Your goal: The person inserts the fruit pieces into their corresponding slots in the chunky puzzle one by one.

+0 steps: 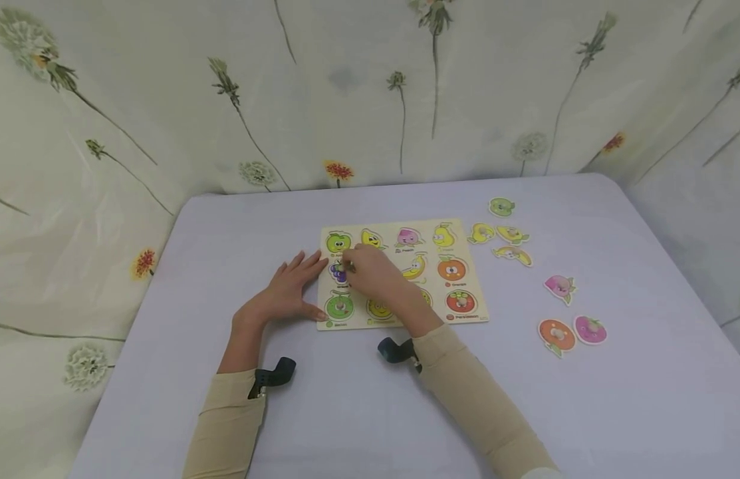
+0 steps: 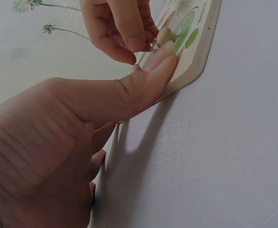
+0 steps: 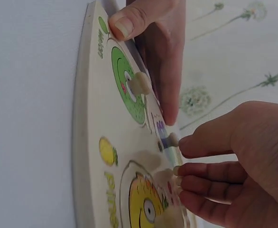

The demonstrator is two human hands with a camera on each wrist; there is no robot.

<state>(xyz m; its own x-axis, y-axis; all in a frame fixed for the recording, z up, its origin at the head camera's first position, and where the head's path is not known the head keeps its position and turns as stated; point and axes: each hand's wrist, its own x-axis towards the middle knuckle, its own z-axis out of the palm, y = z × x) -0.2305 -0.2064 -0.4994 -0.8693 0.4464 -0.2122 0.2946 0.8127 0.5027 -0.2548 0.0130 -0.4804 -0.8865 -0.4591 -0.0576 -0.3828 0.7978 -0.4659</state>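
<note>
Seven loose, painted fruit pieces lie on the white bench, two to four o'clock from the pale wooden board. Your left hand spreads at its nine o'clock edge; your right hand bends over the purple grape piece just inside; whether pinching, I cannot tell.

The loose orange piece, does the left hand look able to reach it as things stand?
Probably not easily: the left hand rests on the left edge of the board, the loose orange piece lies beyond its right side, and the right arm is between.
</note>
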